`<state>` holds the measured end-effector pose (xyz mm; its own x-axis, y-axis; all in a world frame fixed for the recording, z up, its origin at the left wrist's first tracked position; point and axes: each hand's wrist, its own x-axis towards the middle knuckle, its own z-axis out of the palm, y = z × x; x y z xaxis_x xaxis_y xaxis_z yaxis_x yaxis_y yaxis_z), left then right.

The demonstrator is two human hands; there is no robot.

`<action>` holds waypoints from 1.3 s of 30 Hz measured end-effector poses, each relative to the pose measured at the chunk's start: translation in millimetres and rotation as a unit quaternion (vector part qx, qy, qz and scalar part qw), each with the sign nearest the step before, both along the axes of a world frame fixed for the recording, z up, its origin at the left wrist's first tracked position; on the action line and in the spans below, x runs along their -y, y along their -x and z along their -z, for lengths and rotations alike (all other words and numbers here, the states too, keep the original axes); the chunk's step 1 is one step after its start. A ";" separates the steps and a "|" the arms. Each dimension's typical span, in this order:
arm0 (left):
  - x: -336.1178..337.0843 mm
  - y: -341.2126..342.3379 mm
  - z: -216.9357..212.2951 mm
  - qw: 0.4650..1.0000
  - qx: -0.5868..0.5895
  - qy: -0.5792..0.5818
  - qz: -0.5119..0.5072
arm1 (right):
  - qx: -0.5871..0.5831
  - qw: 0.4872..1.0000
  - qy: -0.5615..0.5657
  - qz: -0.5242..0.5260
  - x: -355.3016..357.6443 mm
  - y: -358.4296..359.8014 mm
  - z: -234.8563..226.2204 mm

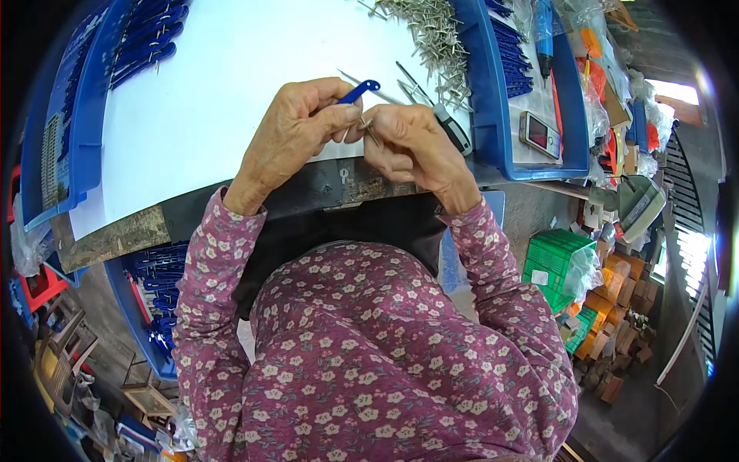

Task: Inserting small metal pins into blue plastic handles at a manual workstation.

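Observation:
Above the near edge of the white work surface (231, 85), both hands meet. My left hand (285, 131) pinches a slim blue handle-shaped piece (359, 91) with a small hole at its rounded end. Close against those fingertips, my right hand (419, 146) is closed in a pinch on a small metal pin (371, 132). Whether the pin touches the blue piece is hidden by the fingers. Just beyond the right hand lies a tool with a dark and grey handle (453, 129). A heap of small silvery pins (439, 38) spreads behind it.
Blue trays flank the surface: the left one (91, 146) borders blue-handled pieces (150, 38), the right one (493, 115) holds more, plus a small handheld device (540, 135) and a blue power screwdriver (544, 38). A blue bin (127, 296) sits below left, a green crate (554, 258) right.

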<state>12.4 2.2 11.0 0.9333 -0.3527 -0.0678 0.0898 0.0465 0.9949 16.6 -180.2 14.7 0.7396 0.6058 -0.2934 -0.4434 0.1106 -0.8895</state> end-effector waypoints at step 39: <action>6.0 2.1 4.1 0.994 0.047 -0.092 -0.019 | -0.261 0.940 -0.219 0.029 1.7 5.1 22.1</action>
